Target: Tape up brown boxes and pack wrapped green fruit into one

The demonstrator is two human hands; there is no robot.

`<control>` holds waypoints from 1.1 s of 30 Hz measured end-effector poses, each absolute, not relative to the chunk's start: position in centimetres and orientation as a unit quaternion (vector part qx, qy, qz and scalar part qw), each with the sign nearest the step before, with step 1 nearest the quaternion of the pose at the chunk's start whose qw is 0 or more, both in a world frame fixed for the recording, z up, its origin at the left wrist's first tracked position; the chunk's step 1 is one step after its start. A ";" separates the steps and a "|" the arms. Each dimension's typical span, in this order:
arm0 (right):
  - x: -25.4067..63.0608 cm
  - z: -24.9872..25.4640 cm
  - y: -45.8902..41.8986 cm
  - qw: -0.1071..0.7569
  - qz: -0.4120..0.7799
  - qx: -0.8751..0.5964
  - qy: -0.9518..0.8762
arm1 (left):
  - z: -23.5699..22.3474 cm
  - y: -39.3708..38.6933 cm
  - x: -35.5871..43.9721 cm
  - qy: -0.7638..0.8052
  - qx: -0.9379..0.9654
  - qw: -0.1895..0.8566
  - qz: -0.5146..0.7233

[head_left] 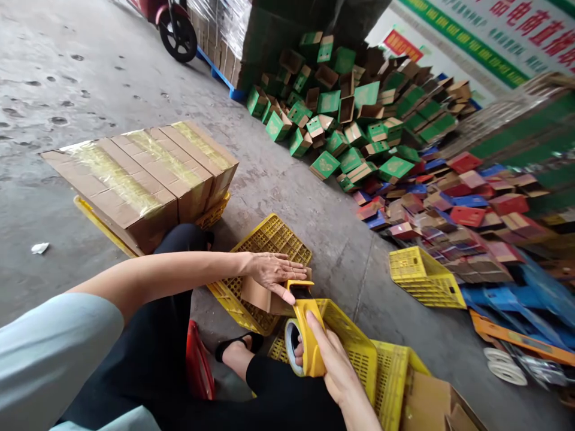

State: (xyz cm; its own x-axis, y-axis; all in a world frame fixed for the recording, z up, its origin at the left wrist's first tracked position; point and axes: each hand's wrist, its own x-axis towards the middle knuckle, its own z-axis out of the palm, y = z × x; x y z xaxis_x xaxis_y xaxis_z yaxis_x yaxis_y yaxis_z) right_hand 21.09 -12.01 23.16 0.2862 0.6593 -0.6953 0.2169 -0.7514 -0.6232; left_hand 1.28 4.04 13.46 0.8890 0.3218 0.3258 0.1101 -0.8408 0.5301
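Note:
My right hand [326,350] is wrapped round a yellow tape dispenser [313,335] that carries a roll of tape [291,342]. The dispenser's front end meets the edge of a brown cardboard box [258,296]. Flat across the top of that box lies my left hand [274,270], its fingers stretched out and the thumb close to the dispenser. Beneath the box is an overturned yellow plastic crate [274,236]. Part of the box is hidden by my hands and the dispenser.
Taped cartons [148,173] stand in a row at left on a yellow support. Yellow crates [353,341] and folded cardboard [426,398] sit at right. Green boxes [330,102] and red and blue boxes [467,215] are heaped behind. A red stool [199,362] is by my leg.

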 end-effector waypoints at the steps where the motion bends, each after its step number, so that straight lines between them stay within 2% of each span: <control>1: 21.1 23.0 -12.6 0.212 0.521 -0.777 -0.283 | 13.4 3.9 1.2 0.115 0.942 0.244 0.199; 6: 21.1 23.9 -15.7 0.186 0.517 -0.786 -0.283 | 13.4 4.1 0.5 0.141 0.953 0.199 0.181; 10: 20.9 24.6 -17.5 0.203 0.515 -0.785 -0.279 | 13.4 4.0 0.3 0.133 0.957 0.176 0.188; 21: 21.7 22.1 -18.9 0.236 0.518 -0.778 -0.265 | 12.8 2.1 1.2 0.098 0.972 0.054 0.207; 24: 21.9 21.8 -18.9 0.237 0.526 -0.773 -0.262 | 12.5 1.2 1.7 0.054 0.976 0.078 0.195; 33: 21.5 21.7 -20.0 0.233 0.516 -0.770 -0.294 | 12.8 2.7 1.4 0.025 0.948 0.239 0.208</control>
State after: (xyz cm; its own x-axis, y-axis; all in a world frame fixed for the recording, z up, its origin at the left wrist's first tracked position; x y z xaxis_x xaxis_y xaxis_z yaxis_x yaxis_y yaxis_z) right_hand 21.54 -20.03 21.66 0.2949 0.6931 -0.6578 0.2112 -0.7186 -0.6625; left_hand 1.36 2.69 12.75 0.9119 0.1469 0.3833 -0.0521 -0.8848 0.4630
